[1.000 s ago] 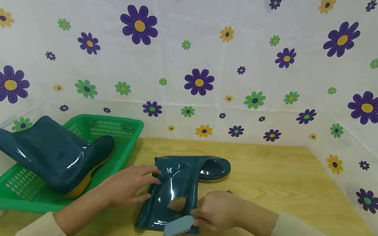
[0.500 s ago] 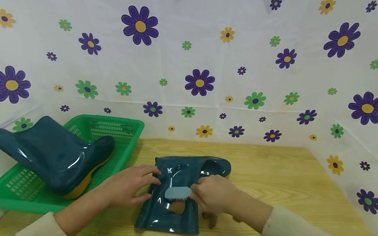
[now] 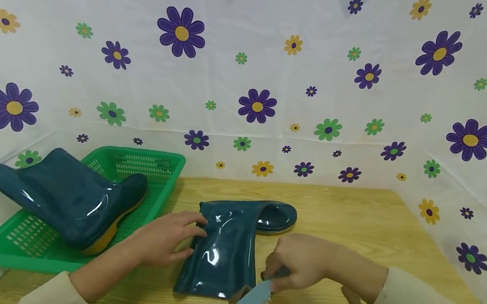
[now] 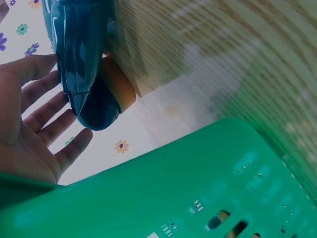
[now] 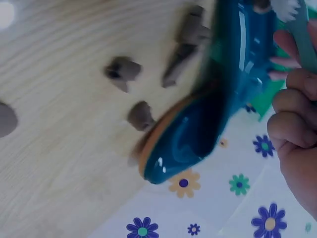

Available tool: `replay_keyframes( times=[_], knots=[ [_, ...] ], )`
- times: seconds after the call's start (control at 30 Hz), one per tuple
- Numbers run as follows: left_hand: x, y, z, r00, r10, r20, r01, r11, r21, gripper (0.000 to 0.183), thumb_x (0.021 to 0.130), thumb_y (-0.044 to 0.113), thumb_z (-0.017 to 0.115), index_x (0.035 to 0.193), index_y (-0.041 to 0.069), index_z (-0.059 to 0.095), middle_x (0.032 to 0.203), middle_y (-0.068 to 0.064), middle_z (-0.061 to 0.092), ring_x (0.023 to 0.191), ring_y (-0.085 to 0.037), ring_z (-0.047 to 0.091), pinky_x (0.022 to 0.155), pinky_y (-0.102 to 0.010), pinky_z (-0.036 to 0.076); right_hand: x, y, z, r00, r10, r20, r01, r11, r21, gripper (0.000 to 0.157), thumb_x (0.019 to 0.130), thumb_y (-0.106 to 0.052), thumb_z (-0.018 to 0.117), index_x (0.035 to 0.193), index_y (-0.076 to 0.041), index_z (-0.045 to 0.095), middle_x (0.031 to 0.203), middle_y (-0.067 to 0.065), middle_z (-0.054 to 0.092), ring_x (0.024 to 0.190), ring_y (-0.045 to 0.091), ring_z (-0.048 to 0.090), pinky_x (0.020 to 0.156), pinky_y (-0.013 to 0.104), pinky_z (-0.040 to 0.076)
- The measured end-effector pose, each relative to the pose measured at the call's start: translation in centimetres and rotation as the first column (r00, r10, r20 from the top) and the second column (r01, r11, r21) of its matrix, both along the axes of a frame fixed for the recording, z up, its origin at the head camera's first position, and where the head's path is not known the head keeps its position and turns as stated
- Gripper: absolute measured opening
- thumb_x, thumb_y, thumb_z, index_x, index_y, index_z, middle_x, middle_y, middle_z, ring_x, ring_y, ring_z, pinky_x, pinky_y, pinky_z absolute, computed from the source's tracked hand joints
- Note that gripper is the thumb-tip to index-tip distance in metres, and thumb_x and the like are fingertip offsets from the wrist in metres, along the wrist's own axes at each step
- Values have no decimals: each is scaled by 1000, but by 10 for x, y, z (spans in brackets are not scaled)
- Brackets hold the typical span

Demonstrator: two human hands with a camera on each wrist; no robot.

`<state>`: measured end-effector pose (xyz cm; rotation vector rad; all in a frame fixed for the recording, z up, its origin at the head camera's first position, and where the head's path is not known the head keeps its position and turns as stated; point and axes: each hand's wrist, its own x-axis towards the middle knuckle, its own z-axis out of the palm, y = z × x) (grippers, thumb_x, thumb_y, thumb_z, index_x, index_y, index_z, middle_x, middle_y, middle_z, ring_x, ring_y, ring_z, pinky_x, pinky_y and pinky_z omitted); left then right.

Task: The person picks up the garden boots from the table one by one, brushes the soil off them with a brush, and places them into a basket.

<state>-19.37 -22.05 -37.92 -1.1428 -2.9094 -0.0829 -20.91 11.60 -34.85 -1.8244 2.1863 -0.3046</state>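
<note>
A glossy teal rubber boot [image 3: 216, 248] lies on its side on the table, its toe pointing right. Spread fingers of my left hand [image 3: 164, 240] touch the left side of its shaft; the left wrist view shows the same fingers [image 4: 52, 106] fairly straight against the boot. My right hand [image 3: 304, 260] grips a light blue brush [image 3: 254, 299] by its handle, low at the front right of the boot, bristles facing down and right. A brown flake [image 3: 240, 293] sits at the boot's lower right corner, partly behind the brush head.
A green perforated basket [image 3: 175, 171] stands at the left, holding a second teal boot [image 3: 69, 197] with a yellowish sole. More brown pieces [image 5: 124, 72] lie on the wooden table [image 3: 336, 209] beside the boot. A flowered cloth [image 3: 298, 81] hangs behind and at the sides.
The brush went up over the shaft, then down and right past the boot's edge. The brown flake shifted from the shaft to the lower right corner. My left hand stayed put.
</note>
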Motion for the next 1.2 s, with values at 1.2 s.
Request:
replay_keyframes(
  times=[1.2],
  knots=[
    [4, 3, 0, 970, -148, -194, 84, 948, -307, 57, 81, 37, 83, 132, 26, 59, 145, -8, 50, 135, -31, 47, 109, -49, 42, -6, 9, -14, 984, -61, 166, 72, 996, -60, 26, 101, -29, 57, 104, -14, 77, 95, -12, 74, 83, -13, 59, 76, 11, 50]
  ],
)
